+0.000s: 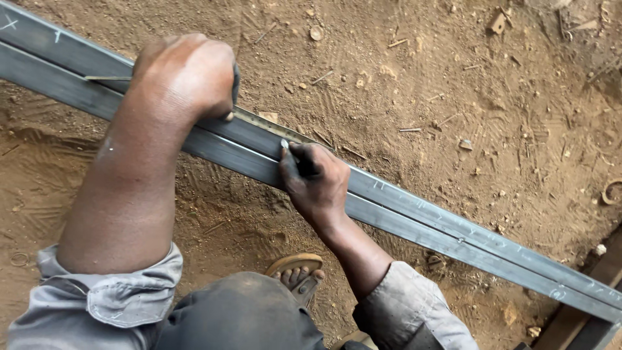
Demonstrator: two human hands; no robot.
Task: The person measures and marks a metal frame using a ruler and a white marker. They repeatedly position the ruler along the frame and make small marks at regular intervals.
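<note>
Left hand (188, 78) curled into a loose fist, knuckles up, pressing down on a thin metal ruler (275, 128) that lies flat along the top of the steel bars (414, 207). Fingers folded under and mostly hidden, so exact grip on the ruler impossible to tell; only a short tip of something pale showing beneath the little finger. Right hand (315, 181) just beside it, further along the bars, fingers pinched together around a small pointed marker (285, 145) whose tip touches the steel right at the ruler's edge. Palm and heel resting on the near bar. Both hands near each other, not touching.

Two long grey rectangular steel bars, laid side by side and touching, running diagonally from upper left to lower right across the view. Faint scratched marks along the upper faces, more of them toward the lower right end.

Grey rolled-up sleeves (116, 298) on both forearms. Between the arms, a dark rounded form close to the camera, and past it a sandalled foot (298, 272) planted on the ground beside the bars.

Reddish-brown dirt ground (453, 78) all around, trodden with sole prints, scattered with nails, small metal scraps and pebbles. Dark timber edge (583, 317) at the lower right corner. No containers in sight.
</note>
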